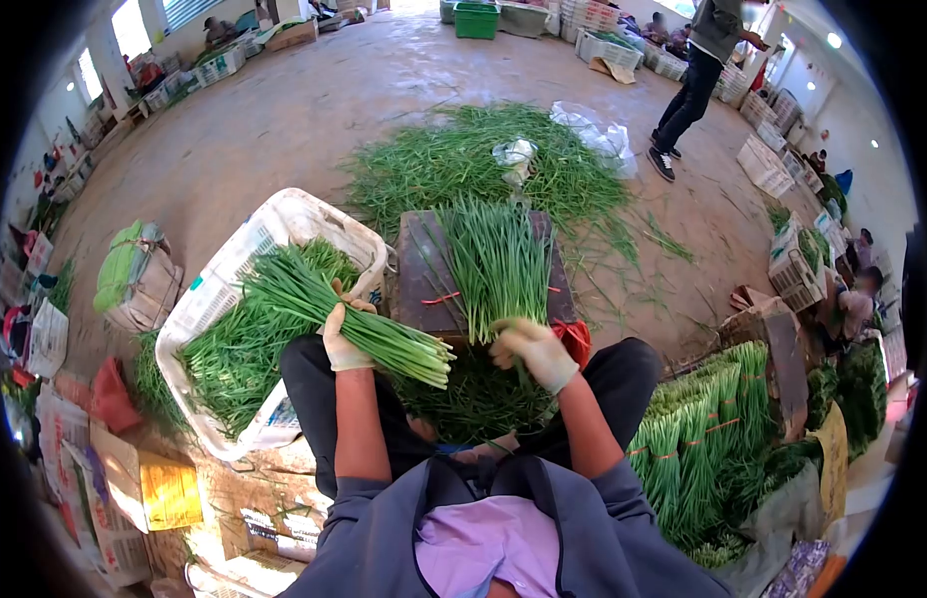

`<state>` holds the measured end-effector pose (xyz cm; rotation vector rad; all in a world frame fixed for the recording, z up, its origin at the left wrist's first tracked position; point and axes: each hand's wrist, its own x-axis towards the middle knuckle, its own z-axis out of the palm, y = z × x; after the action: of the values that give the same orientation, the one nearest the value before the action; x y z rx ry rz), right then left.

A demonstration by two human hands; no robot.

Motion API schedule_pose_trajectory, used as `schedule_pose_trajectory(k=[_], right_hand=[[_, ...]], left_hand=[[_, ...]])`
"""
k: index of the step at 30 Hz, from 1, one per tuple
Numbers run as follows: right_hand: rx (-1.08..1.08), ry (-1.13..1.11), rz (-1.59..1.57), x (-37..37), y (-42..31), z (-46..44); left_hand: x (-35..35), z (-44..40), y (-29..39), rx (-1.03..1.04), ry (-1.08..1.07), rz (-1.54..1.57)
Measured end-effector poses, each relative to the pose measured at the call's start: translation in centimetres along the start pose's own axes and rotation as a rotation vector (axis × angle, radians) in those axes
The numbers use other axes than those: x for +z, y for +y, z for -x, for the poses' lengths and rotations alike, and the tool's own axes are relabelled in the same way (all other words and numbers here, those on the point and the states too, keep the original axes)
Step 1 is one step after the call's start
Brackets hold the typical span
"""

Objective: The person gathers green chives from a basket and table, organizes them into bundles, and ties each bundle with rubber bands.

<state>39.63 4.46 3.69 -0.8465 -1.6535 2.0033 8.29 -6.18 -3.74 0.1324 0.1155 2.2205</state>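
Note:
My left hand (344,337), in a pale glove, is wrapped around a thick bunch of chives (398,344), pale cut ends pointing right and down. Below its leafy end, a white plastic crate (174,344) holds more loose chives. A second bunch of chives (495,264) lies on a dark board (420,289) in front of me, leaves pointing away. My gloved right hand (531,351) is closed at the pale lower ends of that bunch, its fingertips partly hidden. A red tie (441,298) shows on the board left of the bunch.
Loose chives (423,164) are heaped on the floor beyond the board, beside clear plastic (598,135). Tied chive bundles (697,429) stand at my right. A red bag (573,342) hangs by the board. A person (692,85) stands at the far right.

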Motion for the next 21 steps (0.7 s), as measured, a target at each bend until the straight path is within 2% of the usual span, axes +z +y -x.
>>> schedule_pose_trajectory(k=[1,2,4,5,6,8,10,13,15,16,18,20,21], right_hand=[[-0.117,-0.054,0.510,-0.2,1.8,-0.1],[-0.178,0.046,0.833,0.0,3.7,-0.4],[-0.183,0.103,0.272,2.0,2.8,-1.0],[-0.020,0.102,-0.024,2.8,1.4,-1.0],[-0.020,0.088,-0.027,3.7,0.8,-1.4],[-0.128,0.098,0.129,5.1,-0.1,-2.4],[-0.140,0.105,0.092,6.5,-1.5,-3.8],[-0.240,0.098,0.222,8.4,-2.7,-6.4],[-0.365,0.167,0.427,9.7,-2.9,-8.3],[-0.363,0.169,0.426,9.8,-3.2,-9.0],[-0.045,-0.068,0.278,10.0,-3.3,-10.0],[-0.334,0.078,0.257,9.7,-1.6,-10.4],[-0.236,0.076,0.131,9.6,-2.4,-9.4]], left_hand=[[0.0,0.2,-0.1,-0.061,-0.071,0.045],[0.1,0.3,-0.2,-0.057,-0.079,0.045],[1.0,0.9,-0.7,-0.100,-0.188,-0.088],[1.3,1.2,-0.9,-0.117,-0.196,-0.114],[1.2,1.3,-1.2,-0.153,-0.232,-0.115],[1.1,2.0,-1.7,-0.166,-0.170,-0.237],[-0.5,1.7,-2.3,-0.229,-0.130,-0.200],[-1.3,2.1,-3.0,-0.356,-0.102,-0.231],[-1.5,2.1,-3.5,-0.349,-0.158,-0.309],[-0.6,2.4,-3.9,-0.340,-0.211,-0.388],[0.4,2.8,-4.0,-0.324,-0.138,-0.416],[0.8,2.8,-3.7,-0.322,-0.240,-0.366],[1.1,3.1,-3.6,-0.325,-0.146,-0.260]])
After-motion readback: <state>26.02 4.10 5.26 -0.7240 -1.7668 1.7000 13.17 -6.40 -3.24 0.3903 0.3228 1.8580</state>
